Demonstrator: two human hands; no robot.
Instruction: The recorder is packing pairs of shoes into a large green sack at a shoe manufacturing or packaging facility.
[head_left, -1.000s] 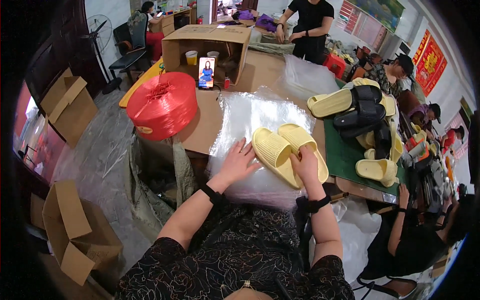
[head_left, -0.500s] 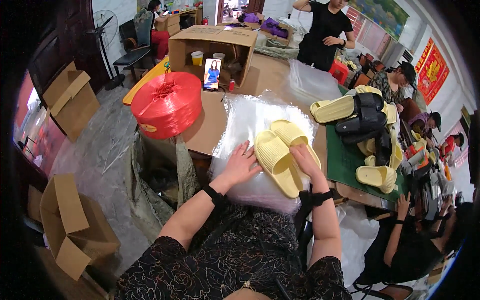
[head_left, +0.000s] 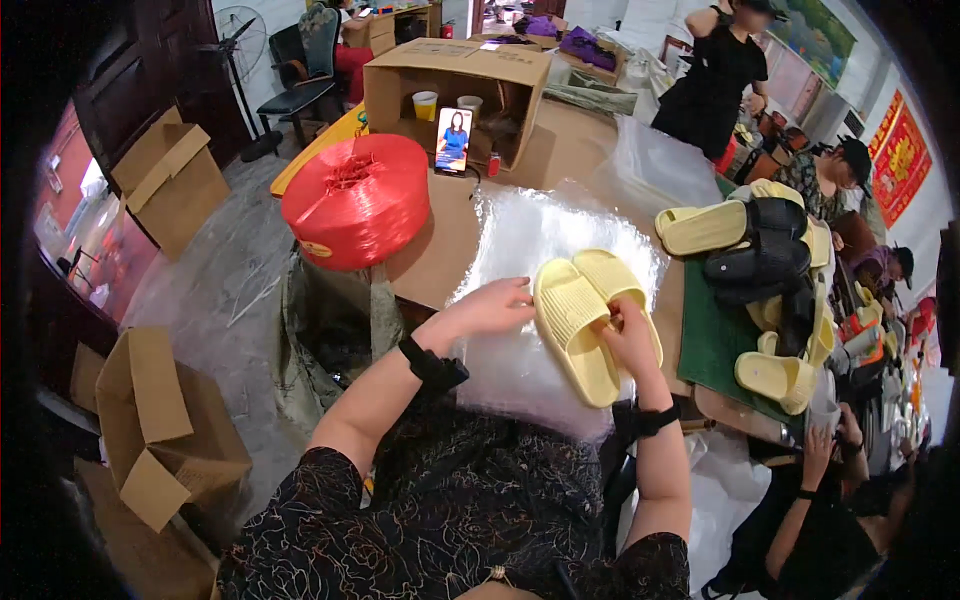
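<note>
A pair of pale yellow slide slippers lies side by side on a stack of clear plastic bags (head_left: 500,370) in front of me. The left slipper (head_left: 567,305) has a ribbed strap, and the right slipper (head_left: 604,268) is partly covered by my hand. My right hand (head_left: 636,345) grips the right slipper, its thumb and fingers at the strap opening. Just left of the pair, my left hand (head_left: 492,306) hovers over the bags with fingers stretched out and nothing in them. Its fingertips come close to the left slipper's edge.
A big red roll of plastic twine (head_left: 355,205) stands at the left, near a propped phone (head_left: 453,140) and an open cardboard box (head_left: 455,62) holding cups. Yellow and black slippers (head_left: 765,240) pile up on a green mat (head_left: 705,330) at the right. Co-workers sit and stand beyond.
My left hand has lifted from lying flat on the bags beside the slippers. My right hand has curled more around the right slipper. The whole scene has shifted rightward in view.
</note>
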